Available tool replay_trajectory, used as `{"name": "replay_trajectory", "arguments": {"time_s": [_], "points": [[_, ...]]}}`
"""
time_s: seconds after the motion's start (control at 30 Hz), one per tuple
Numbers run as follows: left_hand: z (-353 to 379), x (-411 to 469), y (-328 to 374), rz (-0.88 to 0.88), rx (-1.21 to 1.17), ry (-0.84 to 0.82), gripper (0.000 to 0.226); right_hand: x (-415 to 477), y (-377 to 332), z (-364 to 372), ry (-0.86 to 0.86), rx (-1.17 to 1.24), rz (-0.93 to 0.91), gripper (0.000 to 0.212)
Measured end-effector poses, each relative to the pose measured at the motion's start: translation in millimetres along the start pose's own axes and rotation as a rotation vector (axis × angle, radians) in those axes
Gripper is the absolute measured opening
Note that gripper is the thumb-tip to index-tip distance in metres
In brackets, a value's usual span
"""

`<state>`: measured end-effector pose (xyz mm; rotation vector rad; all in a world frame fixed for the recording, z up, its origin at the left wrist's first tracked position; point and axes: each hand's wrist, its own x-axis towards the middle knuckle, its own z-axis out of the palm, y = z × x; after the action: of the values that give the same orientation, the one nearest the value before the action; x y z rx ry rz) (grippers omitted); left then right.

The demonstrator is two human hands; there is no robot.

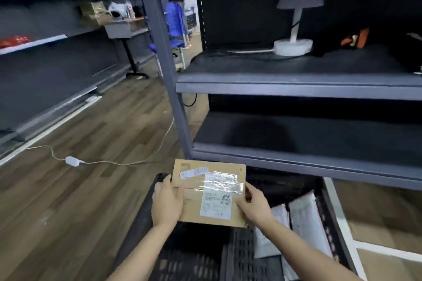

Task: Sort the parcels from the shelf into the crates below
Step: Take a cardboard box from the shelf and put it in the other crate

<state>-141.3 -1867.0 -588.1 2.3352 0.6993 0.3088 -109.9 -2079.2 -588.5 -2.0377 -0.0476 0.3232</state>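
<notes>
Parcel: a flat brown cardboard box with white shipping labels [209,191] is held level over the left black slatted plastic crate [141,219], just in front of the lowest shelf board.
Left hand [167,203]: grips the box's left edge.
Right hand [254,206]: clasps the right edge, thumb on the label.
Right black crate [328,212]: holds white padded mailers [306,223].
Dark grey metal shelving [296,84]: a white table lamp [294,18] stands on the upper board.

White mailers [306,221] crowd the right crate [330,214]; left crate [194,260] open, far end under the bottom shelf [319,164]
</notes>
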Motion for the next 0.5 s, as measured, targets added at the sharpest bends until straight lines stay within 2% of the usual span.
{"name": "replay_trajectory", "arguments": {"time_s": [0.13, 0.27, 0.37, 0.5], "points": [[56.9, 20.3, -68.2, -0.011, -0.031, 0.105, 0.058, 39.7, 62.9, 69.6, -0.013, -0.017, -0.045, 0.037], [91.0, 35.8, -118.3, -0.061, -0.037, 0.172, 0.058, 58.9, 85.6, 117.0, 0.014, -0.023, -0.099, 0.050], [101.0, 39.2, -143.4, -0.153, -0.031, 0.168, 0.056, 63.2, 90.7, 135.8, -0.023, -0.079, -0.077, 0.064], [111.6, 46.0, -157.7, -0.053, 0.033, 0.080, 0.053, 69.6, 102.5, 154.8, -0.110, -0.116, 0.042, 0.068]]}}
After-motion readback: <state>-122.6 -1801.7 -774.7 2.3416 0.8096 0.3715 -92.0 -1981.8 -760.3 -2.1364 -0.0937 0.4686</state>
